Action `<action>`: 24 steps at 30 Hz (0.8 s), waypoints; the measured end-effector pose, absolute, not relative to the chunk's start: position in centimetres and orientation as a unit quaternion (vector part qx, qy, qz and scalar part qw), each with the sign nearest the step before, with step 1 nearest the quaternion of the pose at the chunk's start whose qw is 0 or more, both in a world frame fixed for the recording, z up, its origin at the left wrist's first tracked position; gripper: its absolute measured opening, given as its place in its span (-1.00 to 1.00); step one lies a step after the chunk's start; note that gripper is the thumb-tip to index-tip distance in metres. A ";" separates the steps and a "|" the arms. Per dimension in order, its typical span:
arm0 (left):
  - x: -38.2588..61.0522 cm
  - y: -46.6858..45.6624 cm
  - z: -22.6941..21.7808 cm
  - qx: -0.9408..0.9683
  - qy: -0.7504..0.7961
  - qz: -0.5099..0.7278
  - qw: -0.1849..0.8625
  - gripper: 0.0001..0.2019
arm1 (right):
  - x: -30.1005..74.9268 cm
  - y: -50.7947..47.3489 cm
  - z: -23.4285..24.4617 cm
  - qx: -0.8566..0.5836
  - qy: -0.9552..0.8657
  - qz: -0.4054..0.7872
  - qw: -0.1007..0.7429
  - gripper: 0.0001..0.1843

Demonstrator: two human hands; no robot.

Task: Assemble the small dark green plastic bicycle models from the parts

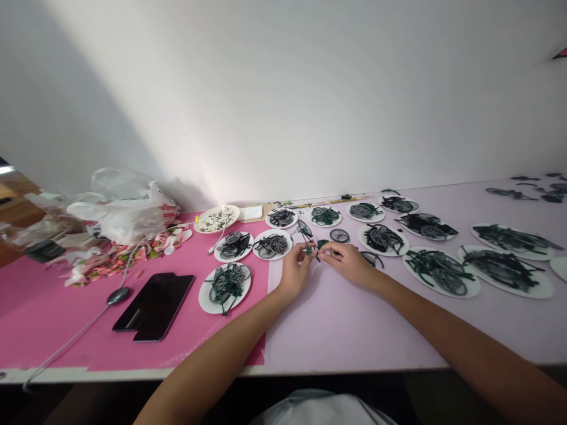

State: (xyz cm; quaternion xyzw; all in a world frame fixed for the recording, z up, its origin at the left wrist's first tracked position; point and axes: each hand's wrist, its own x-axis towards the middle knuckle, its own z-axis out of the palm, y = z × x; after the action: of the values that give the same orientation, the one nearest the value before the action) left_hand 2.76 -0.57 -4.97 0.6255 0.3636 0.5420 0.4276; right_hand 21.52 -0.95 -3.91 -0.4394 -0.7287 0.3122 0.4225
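Note:
My left hand is closed, thumb and fingers pinching a small dark-green plastic model bicycle part. A grey spoked wheel shows just above those fingers; whether it is joined to the part cannot be made out. My right hand meets the left, its fingertips pinched at the part's right end, where any piece they grip is too small to name. Behind the right hand a loose spoked wheel lies on the table. Dark curved pieces lie beside its wrist.
White plates heaped with black and green bicycle parts, such as one plate, stand left, behind and right. A bowl of white pieces, two dark phones, a mouse, plastic bags and pink petals lie on the left.

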 end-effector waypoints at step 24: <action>3.0 -0.4 -5.4 0.619 0.352 0.539 0.451 -0.74 | 21.8 -2.6 -1.9 -0.447 -0.729 0.280 0.435 -0.76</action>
State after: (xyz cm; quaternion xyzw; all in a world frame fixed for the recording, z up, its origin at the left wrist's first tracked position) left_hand 3.00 -0.43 -5.41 0.6188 0.3515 0.5389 0.4506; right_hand 21.76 -2.56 -1.90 -0.4474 -0.7294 0.2797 0.4355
